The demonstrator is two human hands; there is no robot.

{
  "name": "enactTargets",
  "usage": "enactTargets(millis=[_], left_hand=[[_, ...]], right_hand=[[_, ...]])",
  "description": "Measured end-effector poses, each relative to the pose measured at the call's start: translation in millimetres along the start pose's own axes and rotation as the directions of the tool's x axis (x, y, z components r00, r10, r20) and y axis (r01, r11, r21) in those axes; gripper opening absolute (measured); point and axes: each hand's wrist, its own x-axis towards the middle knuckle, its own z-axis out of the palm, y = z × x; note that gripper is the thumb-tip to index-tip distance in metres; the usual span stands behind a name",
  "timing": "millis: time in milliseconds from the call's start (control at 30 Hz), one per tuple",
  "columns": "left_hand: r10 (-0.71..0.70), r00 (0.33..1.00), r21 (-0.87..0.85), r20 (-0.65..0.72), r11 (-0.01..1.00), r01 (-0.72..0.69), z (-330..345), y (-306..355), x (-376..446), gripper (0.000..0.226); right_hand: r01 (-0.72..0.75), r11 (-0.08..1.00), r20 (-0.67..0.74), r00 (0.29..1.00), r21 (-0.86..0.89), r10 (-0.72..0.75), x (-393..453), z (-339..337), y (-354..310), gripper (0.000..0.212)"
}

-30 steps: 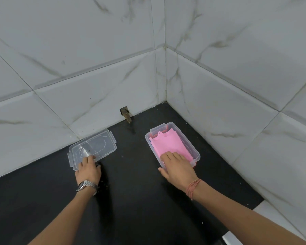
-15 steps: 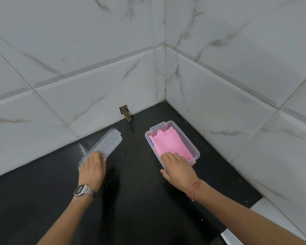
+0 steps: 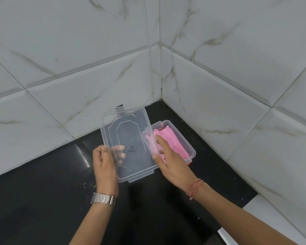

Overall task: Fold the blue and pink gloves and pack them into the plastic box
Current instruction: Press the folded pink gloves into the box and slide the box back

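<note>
Two hands at work over black counter (image 3: 42, 200). Left hand (image 3: 104, 167) grips near-left edge of clear lid (image 3: 129, 144), lid lifted and tilted. Right hand (image 3: 170, 161) holds lid's right edge, thumb in front. Beyond: plastic box (image 3: 187, 138) on counter, far right near tiled corner, folded pink glove (image 3: 173, 140) inside.

The box (image 3: 187, 138) sits on the counter (image 3: 42, 191) in the far right corner, where the two walls (image 3: 78, 68) meet. A folded glove (image 3: 171, 144) lies inside it. The lid (image 3: 129, 144) is held above the counter, just left of the box and overlapping its left edge, between the left hand (image 3: 104, 167) and the right hand (image 3: 171, 165).
</note>
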Motion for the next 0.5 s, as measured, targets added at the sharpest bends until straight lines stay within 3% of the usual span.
enactTargets(millis=[100, 167, 367, 500], left_hand=[[-0.183, 0.983, -0.122, 0.004, 0.976, 0.182, 21.8, -13.0, -10.2, 0.014], [-0.213, 0.977, -0.055, 0.018, 0.975, 0.214, 33.8, -24.2, -14.8, 0.012], [-0.124, 0.975, 0.36, 0.185, 0.932, 0.051, 56.1, -46.8, -14.3, 0.01], [-0.126, 0.961, 0.524, 0.247, 0.851, -0.023, 71.1, -52.0, -12.4, 0.006]], right_hand=[[-0.031, 0.994, -0.03, 0.999, 0.108, 0.034, -1.8, -13.3, -1.4, 0.057], [-0.067, 0.99, -0.069, 0.995, 0.127, 0.076, -0.6, -25.5, 5.9, 0.06], [-0.209, 0.971, -0.144, 0.964, 0.112, 0.224, 8.9, -55.0, 42.3, 0.051], [-0.309, 0.946, -0.148, 0.935, 0.102, 0.321, 19.2, -59.5, 65.2, 0.047]])
